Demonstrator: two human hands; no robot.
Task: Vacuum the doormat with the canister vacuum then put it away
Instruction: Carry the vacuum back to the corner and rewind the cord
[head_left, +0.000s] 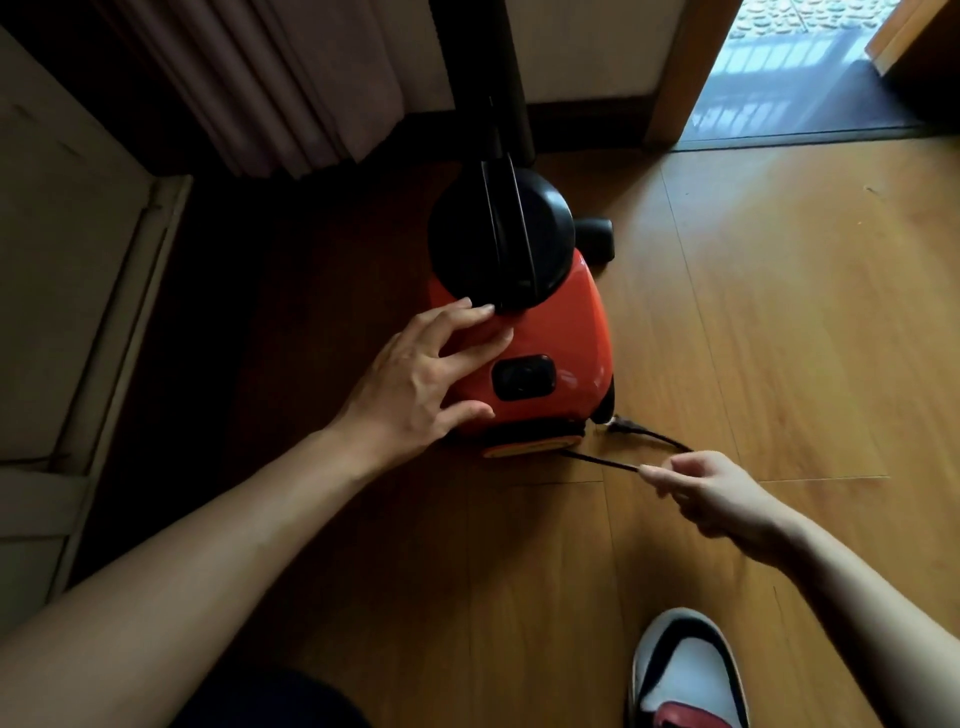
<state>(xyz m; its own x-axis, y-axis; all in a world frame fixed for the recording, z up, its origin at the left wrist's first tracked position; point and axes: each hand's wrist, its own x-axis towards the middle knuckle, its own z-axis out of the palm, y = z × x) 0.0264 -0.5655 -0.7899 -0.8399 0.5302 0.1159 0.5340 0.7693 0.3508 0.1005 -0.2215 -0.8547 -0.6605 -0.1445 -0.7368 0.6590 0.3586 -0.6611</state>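
Note:
An orange canister vacuum (563, 332) with a black domed top (467, 244) and a black switch (523, 378) stands on the wooden floor in the middle of the view. My left hand (415, 379) rests on its orange body with fingers spread and straight. My right hand (711, 493) pinches the thin black power cord (602, 460), which runs taut from the vacuum's near end. The plug (631, 427) lies on the floor beside the vacuum's near right corner. No doormat is in view.
A black tube (483, 78) rises from the vacuum toward the wall. A curtain (270, 88) hangs at the back left, and pale furniture (62, 291) fills the left side. An open doorway (800, 73) is at the back right. My shoe (685, 675) is bottom right.

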